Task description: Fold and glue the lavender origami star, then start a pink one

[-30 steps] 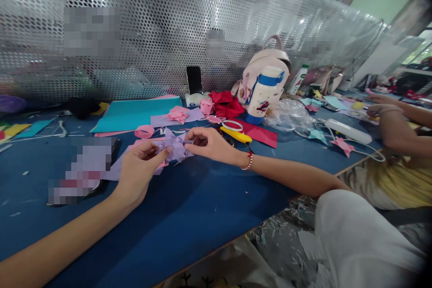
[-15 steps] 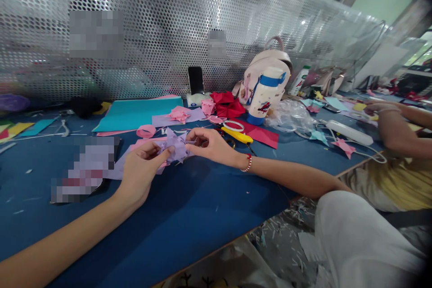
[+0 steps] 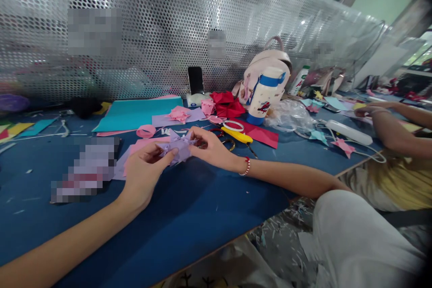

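Drinking bottle [image 3: 265,99]: looking smooth, faintly glossy
Purple origami star [image 3: 182,146]: matt paper, showing creases left of the bottle
Perforated panel [image 3: 151,31]: metal, gleaming behind the bottle
Clear bag [image 3: 290,116]: thin plastic, glistening right of the bottle

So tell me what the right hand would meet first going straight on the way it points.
The purple star, which the right hand touches. Beyond it, probably the left hand on the star's other side, though depth is hard to judge in this one view.
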`<act>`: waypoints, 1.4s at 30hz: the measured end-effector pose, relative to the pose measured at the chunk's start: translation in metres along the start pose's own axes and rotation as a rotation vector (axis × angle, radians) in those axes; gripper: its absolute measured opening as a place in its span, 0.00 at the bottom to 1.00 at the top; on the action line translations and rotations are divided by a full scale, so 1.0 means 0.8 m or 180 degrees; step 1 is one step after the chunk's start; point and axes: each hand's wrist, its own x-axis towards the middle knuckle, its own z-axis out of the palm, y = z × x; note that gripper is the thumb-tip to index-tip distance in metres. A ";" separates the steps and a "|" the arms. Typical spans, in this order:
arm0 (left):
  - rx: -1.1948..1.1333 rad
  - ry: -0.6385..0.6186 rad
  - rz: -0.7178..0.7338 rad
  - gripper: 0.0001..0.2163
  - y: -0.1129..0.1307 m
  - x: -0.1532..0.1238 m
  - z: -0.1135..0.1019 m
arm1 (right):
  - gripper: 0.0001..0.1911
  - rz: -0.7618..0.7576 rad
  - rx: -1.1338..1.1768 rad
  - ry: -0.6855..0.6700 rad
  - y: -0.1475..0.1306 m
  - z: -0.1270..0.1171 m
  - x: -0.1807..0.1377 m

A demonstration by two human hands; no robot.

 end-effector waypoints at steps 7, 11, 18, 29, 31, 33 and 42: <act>0.0072 -0.0369 -0.0159 0.26 0.012 0.004 0.000 | 0.07 0.0031 -0.0174 0.0034 0.001 0.000 -0.003; 0.0180 -0.0484 -0.0251 0.28 0.016 0.007 -0.002 | 0.09 0.0090 -0.0322 0.0039 0.003 -0.002 -0.003; 0.0351 -0.0673 -0.0370 0.12 0.009 0.010 -0.006 | 0.10 0.0070 -0.0362 -0.0082 0.000 -0.003 -0.003; -0.0004 -0.0376 -0.0362 0.25 0.016 -0.003 0.000 | 0.21 0.0253 0.0027 -0.0199 0.008 0.005 -0.003; -0.0010 -0.0435 -0.0390 0.25 0.017 -0.005 0.002 | 0.21 0.0254 0.0060 -0.0181 0.009 0.007 -0.004; 0.0029 -0.0524 -0.0401 0.25 0.016 -0.003 0.002 | 0.20 0.0232 0.0068 -0.0153 0.009 0.007 -0.004; 0.0572 -0.0814 -0.0426 0.13 0.007 0.019 -0.011 | 0.22 0.0228 0.0031 -0.0212 0.013 0.001 -0.001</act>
